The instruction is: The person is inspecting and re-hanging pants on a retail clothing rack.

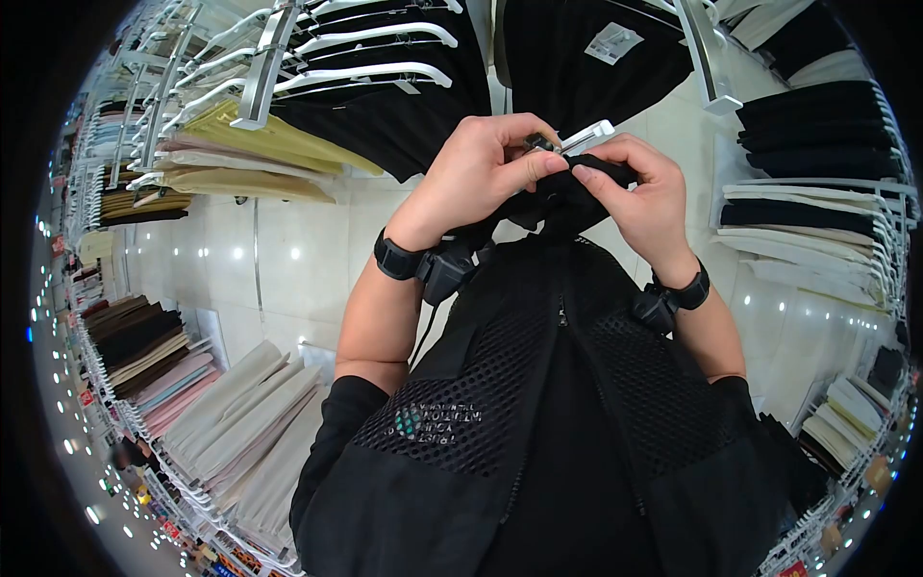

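Pinching black cloth (608,171) in front of the chest, with left hand (481,173) and right hand (642,192) close together. Holding the left thumb and fingers nearly closed at the cloth's edge, around a small dark piece (540,142) too small to make out. Pressing the right thumb on top of the cloth, with the fingers folded along its far side. Bearing a white bar-shaped piece (586,137) between the two hands, slanted beyond the fingertips; cannot tell which hand has it. Wearing black wrist units (450,271) and a black vest (423,404) with mesh panels. Standing over pale, glossy floor tiles (298,274). Facing hung black garments just beyond the hands, one with a white label (613,43). Flanked on the left by white hangers (370,73), yellow garments (250,144) and, farther back, pale garments (240,413); on the right by racks of black and cream garments (798,236).
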